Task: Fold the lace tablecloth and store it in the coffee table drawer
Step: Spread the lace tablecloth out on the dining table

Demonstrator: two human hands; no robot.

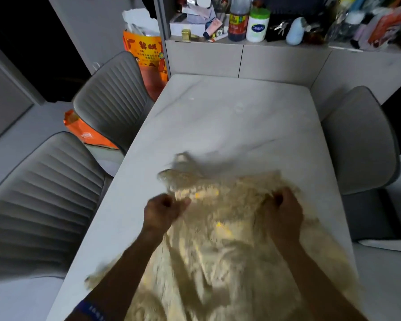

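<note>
Marble table, grey chairs around, both hands' fingers clamped on tablecloth

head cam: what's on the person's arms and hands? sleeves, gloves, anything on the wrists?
Both forearms are bare as far as the frame shows: no sleeves, no gloves. The left hand and right hand carry no visible rings, though motion blur limits detail. The left forearm wears a dark blue band with pale markings, too blurred to read.

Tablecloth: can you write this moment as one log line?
cream lace tablecloth bunched on white marble table | left hand gripping | right hand gripping | unfolded
</note>
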